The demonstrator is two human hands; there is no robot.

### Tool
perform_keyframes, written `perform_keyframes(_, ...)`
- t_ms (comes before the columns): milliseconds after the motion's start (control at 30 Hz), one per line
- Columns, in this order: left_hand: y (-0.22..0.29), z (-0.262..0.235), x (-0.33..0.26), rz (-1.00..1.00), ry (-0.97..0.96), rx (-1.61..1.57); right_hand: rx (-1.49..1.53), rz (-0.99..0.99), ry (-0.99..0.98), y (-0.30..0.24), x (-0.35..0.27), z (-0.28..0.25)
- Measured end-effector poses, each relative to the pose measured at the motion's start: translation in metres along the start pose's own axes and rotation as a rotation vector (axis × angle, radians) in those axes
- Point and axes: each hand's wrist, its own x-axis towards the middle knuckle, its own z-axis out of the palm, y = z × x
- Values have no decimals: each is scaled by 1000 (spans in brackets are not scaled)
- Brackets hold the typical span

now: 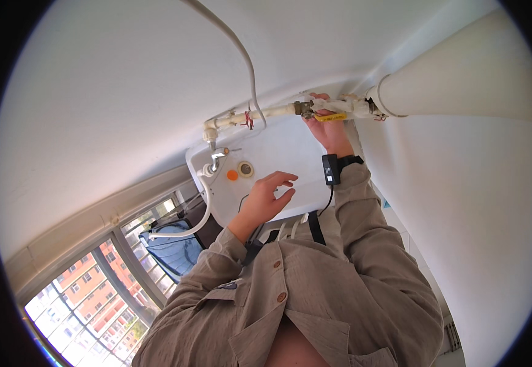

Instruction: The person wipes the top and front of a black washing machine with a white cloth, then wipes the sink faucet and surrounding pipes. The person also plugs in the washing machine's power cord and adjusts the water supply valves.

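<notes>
Above the white sink (305, 153), my right hand (328, 131) wraps round a pale water pipe (278, 112), with fingers behind it and palm in front. A yellow lever handle (332, 117) of a brass valve (303, 109) lies across that palm. Whitish wrapping (333, 106) covers the pipe there. My left hand (267, 196) hovers over the sink's near part, thumb and fingers apart, holding nothing. Farther left, a metal tap (218, 155) hangs from the pipe's elbow. An orange disc (232, 175) and a round drain (245, 169) show in the basin.
A thick cream pipe (461, 73) runs along the right. From above, a grey hose (235, 43) bends down behind the thin pipe. A white hose (201, 223) curves left from the tap, near blue cloth (177, 251). A barred window (95, 293) stands lower left.
</notes>
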Motion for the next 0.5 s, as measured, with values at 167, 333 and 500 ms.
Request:
perform_keyframes(167, -2, 1, 0, 2, 7, -6, -168, 12, -53, -10, 7, -3)
perform_keyframes(333, -3, 0, 0, 16, 21, -7, -170, 72, 247, -15, -11, -3)
perform_keyframes(500, 1, -6, -2, 8, 46, -24, -117, 37, 362, -8, -28, 9)
